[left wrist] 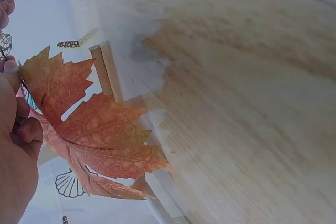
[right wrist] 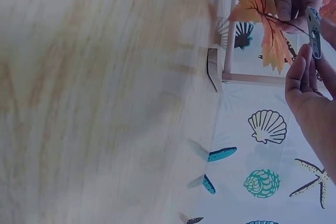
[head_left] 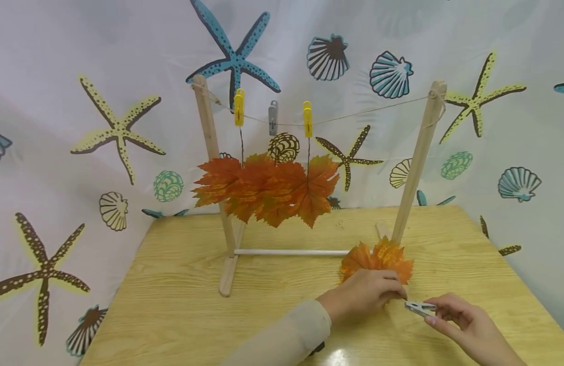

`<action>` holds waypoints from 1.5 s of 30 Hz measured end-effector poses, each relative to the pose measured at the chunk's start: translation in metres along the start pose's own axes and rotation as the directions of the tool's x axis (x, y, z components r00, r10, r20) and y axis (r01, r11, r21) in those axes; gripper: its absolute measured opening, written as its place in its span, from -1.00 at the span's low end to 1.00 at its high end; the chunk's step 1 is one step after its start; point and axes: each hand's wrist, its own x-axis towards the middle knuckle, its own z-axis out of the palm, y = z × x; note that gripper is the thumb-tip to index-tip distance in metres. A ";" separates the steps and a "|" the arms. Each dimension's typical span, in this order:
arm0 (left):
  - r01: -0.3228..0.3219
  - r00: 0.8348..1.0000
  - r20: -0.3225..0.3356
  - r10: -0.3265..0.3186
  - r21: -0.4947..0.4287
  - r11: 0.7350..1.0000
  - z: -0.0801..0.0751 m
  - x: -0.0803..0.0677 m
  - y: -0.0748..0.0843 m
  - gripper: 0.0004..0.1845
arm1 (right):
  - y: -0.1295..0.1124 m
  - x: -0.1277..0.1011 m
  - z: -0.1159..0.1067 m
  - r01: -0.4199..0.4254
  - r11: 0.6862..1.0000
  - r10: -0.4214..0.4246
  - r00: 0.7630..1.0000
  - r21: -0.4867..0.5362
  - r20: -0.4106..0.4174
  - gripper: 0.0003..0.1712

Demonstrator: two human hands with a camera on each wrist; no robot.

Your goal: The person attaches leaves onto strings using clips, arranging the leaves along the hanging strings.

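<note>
Low in the frame's right half, the left hand [head_left: 362, 295] pinches an orange maple leaf [head_left: 378, 259] by its stem just above the wooden surface [head_left: 172, 305], while the right hand [head_left: 460, 320] grips a grey clothespin [head_left: 420, 307] touching that stem. Behind them, centre frame, a wooden rack [head_left: 414, 168] carries a string [head_left: 373, 111] with two yellow pegs [head_left: 238, 108], a grey peg [head_left: 273, 118] and hanging leaves [head_left: 268, 188]. Bare wood lies lower left.

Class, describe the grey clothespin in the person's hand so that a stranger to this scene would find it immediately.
Start at the wooden table, near its front right. There the right hand pinches a grey clothespin, beside the left hand holding an orange leaf. The other pegs hang on the string.
</note>
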 end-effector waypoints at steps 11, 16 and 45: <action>0.020 0.995 -0.097 -0.011 0.094 0.995 -0.004 -0.001 -0.008 -0.86 | -0.007 0.008 -0.002 -0.036 0.999 0.036 0.999 0.000 -0.038 -0.78; 0.044 0.995 -0.096 -0.036 0.089 0.995 -0.008 -0.003 -0.008 -0.87 | -0.009 0.010 -0.004 -0.099 0.995 0.098 0.993 -0.006 -0.069 -0.75; 0.190 0.951 -0.266 -0.157 0.103 0.976 -0.020 -0.009 -0.012 -0.83 | -0.024 0.034 -0.023 -0.382 0.923 0.384 0.922 0.047 -0.047 -0.38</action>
